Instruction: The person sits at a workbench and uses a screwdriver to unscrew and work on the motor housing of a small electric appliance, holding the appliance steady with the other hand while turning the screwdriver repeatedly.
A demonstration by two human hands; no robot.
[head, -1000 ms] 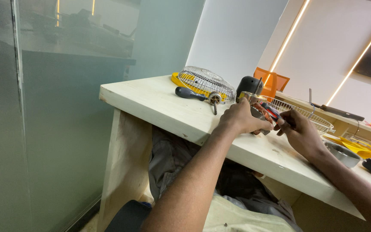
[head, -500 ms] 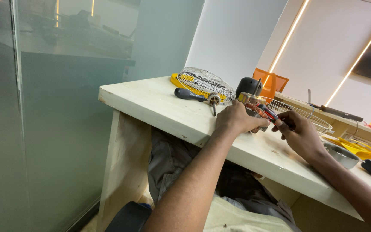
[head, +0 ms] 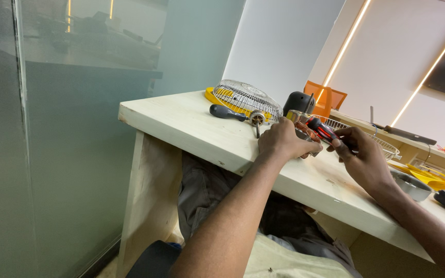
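Two hands work close together at the near edge of a pale wooden table. The left hand is closed over a small fan motor, steadying it on the tabletop; most of the motor is hidden beneath the fingers. The right hand grips a red-and-black screwdriver, its tip directed into the motor just beside the left fingers. Judged step: working a fastener on the motor housing, with the tool apparently seated. The next move calls for a steady hold by the left hand and a controlled turn by the right, keeping the tip in line. Beyond the left hand lie a wire fan guard on a yellow part and a black-handled tool, near but apart. Beyond the right hand sits a second wire guard; a grey bowl lies to its outer side. Open tabletop remains left of the left hand; the table edge runs directly under both wrists, so a dropped fastener could fall to the lap.
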